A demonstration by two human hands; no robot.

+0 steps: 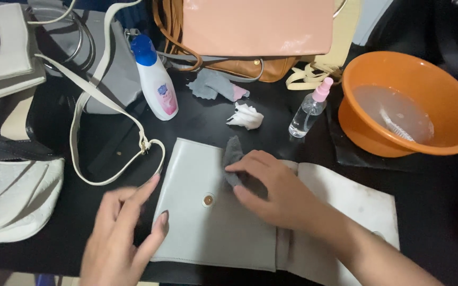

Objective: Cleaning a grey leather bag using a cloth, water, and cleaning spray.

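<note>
Pressed grey cloth (232,159) onto pale grey bag flap (208,212) with right hand (271,190) fingers grasping it, steadied flap's edge with released left hand (120,233).

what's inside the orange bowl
The orange bowl holds cloudy water with a pale brush lying submerged. The murk hides the bowl's bottom.

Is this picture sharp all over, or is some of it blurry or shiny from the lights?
Head view: the left hand is smeared by motion blur; the right hand, pressing a grey cloth on the pale bag flap, is sharper; soft glare shows on the orange basin and pink bag.
</note>
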